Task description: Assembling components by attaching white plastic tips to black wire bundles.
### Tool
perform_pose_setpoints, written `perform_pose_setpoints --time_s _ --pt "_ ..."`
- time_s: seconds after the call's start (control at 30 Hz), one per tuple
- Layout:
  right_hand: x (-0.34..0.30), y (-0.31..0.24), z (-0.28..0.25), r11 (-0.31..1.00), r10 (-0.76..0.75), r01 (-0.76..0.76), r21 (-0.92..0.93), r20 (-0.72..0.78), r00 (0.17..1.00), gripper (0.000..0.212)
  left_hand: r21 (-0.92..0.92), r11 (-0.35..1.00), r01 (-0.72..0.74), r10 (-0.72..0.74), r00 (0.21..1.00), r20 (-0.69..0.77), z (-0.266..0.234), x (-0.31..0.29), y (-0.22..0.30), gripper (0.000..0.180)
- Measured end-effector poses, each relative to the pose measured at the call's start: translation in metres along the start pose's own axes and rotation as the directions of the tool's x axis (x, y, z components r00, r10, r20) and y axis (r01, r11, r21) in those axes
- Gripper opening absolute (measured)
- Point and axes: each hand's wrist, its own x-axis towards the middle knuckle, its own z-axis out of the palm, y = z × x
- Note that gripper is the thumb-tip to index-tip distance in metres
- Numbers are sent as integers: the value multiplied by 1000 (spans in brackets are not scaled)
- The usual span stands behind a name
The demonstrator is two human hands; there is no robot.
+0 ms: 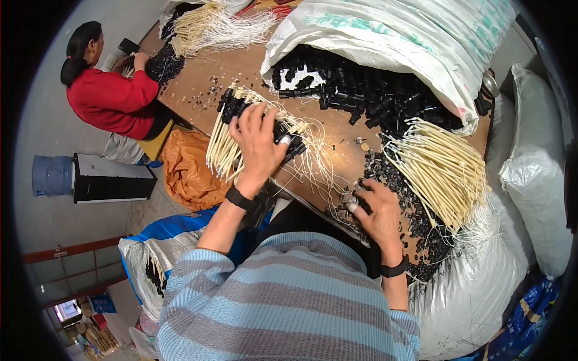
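My left hand (259, 144) rests with spread fingers on a bundle of cream cord-like sticks (224, 147) topped with black plastic pieces (232, 105). White wrapping covers its thumb tip. Thin pale strings (316, 144) trail from the bundle across the table. At the table's near edge, my right hand (380, 213) hovers over or touches small black parts (376, 165), fingers bent and apart, thumb tip also wrapped in white. Whether a tiny part lies under its fingertips I cannot make out. Right of it lies a larger bundle of cream sticks (442, 171).
A white woven sack (397, 36) spills black plastic pieces (373, 96) onto the brown table (192, 99). At the far left a person in red (114, 99) works beside another string bundle (223, 30). Full sacks (469, 283) stand at the right, an orange bag (189, 171) at the left.
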Motion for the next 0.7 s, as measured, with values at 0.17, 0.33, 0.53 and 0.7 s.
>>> perform_pose_setpoints --time_s 0.17,0.33,0.53,0.7 --pt "-14 30 1 942 334 -333 29 -84 939 17 -620 777 -114 275 946 170 51 16 56 40" --pt "-34 66 -44 692 465 -540 -478 -276 841 13 -320 946 53 84 912 401 123 45 83 36" --pt "-46 76 -47 799 424 -456 -393 -169 890 15 -289 952 98 43 894 446 123 33 78 16" --pt "-24 58 -48 969 72 -108 -224 -166 984 14 -561 814 150 80 928 364 89 7 81 25"
